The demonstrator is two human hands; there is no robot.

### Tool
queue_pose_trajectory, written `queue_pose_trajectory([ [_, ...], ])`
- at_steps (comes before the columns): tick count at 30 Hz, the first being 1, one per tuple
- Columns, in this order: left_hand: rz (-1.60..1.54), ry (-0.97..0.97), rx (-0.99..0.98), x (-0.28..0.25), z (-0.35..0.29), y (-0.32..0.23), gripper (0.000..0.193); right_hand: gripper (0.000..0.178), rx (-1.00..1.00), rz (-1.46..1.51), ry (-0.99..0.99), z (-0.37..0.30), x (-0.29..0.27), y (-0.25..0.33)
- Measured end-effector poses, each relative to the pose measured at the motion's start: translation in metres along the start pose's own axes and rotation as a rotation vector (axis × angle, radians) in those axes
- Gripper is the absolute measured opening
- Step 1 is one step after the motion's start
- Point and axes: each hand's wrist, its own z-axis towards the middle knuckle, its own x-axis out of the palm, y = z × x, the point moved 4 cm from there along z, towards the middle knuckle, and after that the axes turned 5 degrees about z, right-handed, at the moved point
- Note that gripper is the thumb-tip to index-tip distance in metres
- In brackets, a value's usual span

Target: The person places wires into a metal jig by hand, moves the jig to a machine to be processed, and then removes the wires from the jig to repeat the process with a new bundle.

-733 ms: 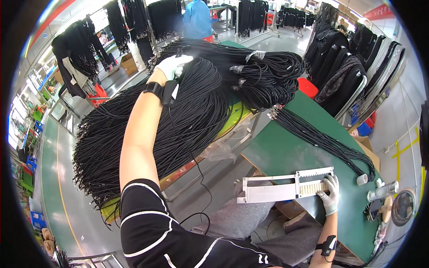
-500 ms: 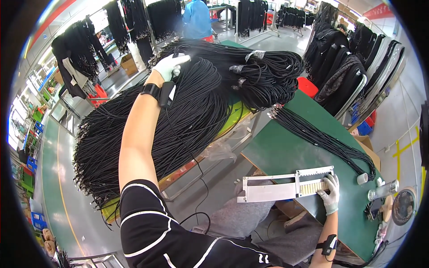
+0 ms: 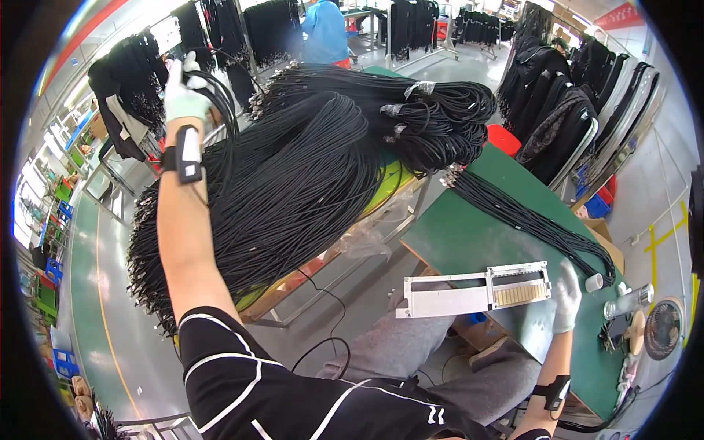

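My gloved left hand (image 3: 185, 99) is raised over the far left side of a big heap of black cables (image 3: 293, 176). Its fingers are closed on a few black cables (image 3: 229, 117), which arch away and hang down to the heap. On the green table (image 3: 455, 231), my gloved right hand (image 3: 567, 302) has its fingers stretched out and holds nothing. Just left of it lies a flat metal fixture (image 3: 449, 301) with a row of brass-coloured slots (image 3: 521, 295) at its right end. The fixture overhangs the table's near edge.
Tied cable coils (image 3: 455, 125) lie behind the heap. Another cable bundle (image 3: 528, 224) crosses the green table. At right stand a white roll (image 3: 594, 281), a clear jar (image 3: 636, 299) and a small fan (image 3: 662, 330). Someone in blue (image 3: 325, 33) is at the back.
My left hand has gone from the top of the heap to the left, lifting a few cables. My right hand has let go of the fixture and moved slightly right.
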Motion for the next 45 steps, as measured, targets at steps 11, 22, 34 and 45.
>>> queue_pose_trajectory([
  [11, 0.918, 0.547, -0.440, 0.122, -0.290, 0.056, 0.026, 0.066, -0.095, 0.703, 0.802, 0.002, 0.268, 0.260],
  [22, 1.469, 0.742, -0.048, 0.085, -0.371, 0.045, 0.027, 0.028, 0.109, 0.818, 0.833, -0.040, 0.337, 0.366],
  [34, 1.502, 0.996, 0.931, 0.119, -0.276, -0.020, 0.024, 0.039, -0.596, 0.236, 1.070, -0.013, 0.272, 0.480],
  [45, 2.113, 0.406, 0.691, -0.033, -0.197, -0.126, 0.029, 0.049, -0.619, 0.774, 0.663, 0.094, 0.124, 0.375],
])
